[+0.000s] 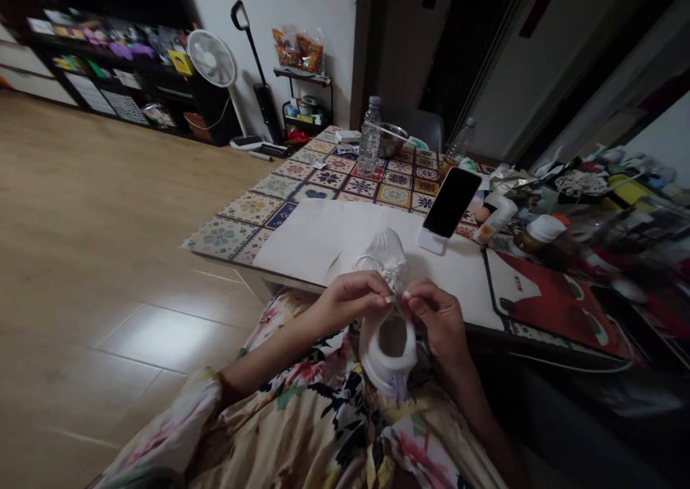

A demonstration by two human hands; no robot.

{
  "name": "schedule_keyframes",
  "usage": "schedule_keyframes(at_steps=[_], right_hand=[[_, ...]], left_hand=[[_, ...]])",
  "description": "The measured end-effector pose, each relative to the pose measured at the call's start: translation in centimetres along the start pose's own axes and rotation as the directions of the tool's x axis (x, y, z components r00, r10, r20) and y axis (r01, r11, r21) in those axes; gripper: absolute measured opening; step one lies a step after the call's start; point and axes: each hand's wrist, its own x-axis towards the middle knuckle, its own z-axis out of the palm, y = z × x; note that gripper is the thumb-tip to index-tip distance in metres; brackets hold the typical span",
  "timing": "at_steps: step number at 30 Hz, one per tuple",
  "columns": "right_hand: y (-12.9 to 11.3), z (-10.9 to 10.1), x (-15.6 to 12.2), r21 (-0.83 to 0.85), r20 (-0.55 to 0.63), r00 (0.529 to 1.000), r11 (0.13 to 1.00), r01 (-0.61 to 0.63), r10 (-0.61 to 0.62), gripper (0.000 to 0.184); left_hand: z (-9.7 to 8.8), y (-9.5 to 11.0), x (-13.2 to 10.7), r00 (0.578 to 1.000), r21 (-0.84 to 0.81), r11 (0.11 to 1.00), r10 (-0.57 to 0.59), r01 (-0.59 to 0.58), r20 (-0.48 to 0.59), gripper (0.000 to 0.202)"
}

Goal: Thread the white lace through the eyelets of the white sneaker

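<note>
Both hands pinch the laces of a white sneaker [389, 331] that rests on the person's lap at the table edge: left hand [350, 300] and right hand [439, 318] closed on the laces [392, 267].

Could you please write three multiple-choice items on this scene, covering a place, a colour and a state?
1. Where does the phone stand?
A. On the floor
B. On the table, propped on a white stand
C. On the person's lap

2. What colour is the sneaker?
A. White
B. Black
C. Red

3. What are the hands doing?
A. Resting flat on the table
B. Holding a bottle
C. Pinching the shoelaces

Answers: 1 B, it leans beyond the shoe on the table; 2 A, upper and sole are white; 3 C, the left hand and right hand meet at the shoelaces.
</note>
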Motion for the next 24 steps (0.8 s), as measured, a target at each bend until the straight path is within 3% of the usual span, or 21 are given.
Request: schedule_keyframes(at_steps=[3,5,8,13,20,22,24], right_hand=[[-0.4,0.1,-0.1,-0.170,0.009,0.996,0.982,0.084,-0.084,0.010],[-0.7,0.2,-0.3,-0.233,0.030,0.992,0.964,0.127,-0.123,0.008],[-0.8,0.2,-0.5,-0.256,0.047,0.991,0.957,0.136,-0.129,0.004],[-0.7,0.0,-0.6,-0.255,0.083,0.987,0.955,0.153,-0.136,0.007],[-0.4,1.0,-1.0,-0.211,-0.112,0.992,0.977,0.033,-0.057,0.012],[-0.2,1.1,-1.0,-0.227,-0.187,0.979,0.973,0.036,-0.080,0.012],[-0.3,1.0,-0.8,-0.297,-0.168,0.976,0.951,0.087,-0.141,0.012]], left_hand=[[0.6,-0.4,0.3,0.997,0.045,0.996,0.076,-0.077,0.009,0.028],[0.8,-0.5,0.3,0.998,-0.023,0.998,0.053,-0.053,-0.026,0.023],[1.0,-0.6,0.2,0.997,-0.112,0.993,-0.037,0.028,-0.074,0.029],[1.2,-0.4,0.2,0.993,0.016,1.000,-0.015,0.017,-0.121,0.028],[1.1,-1.0,-0.3,0.997,0.041,0.999,-0.022,0.026,-0.078,0.034],[1.1,-1.2,-0.4,0.996,0.041,0.998,-0.040,0.043,-0.080,0.035],[1.1,-1.2,-0.5,0.991,0.043,0.997,-0.053,0.059,-0.120,0.035]])
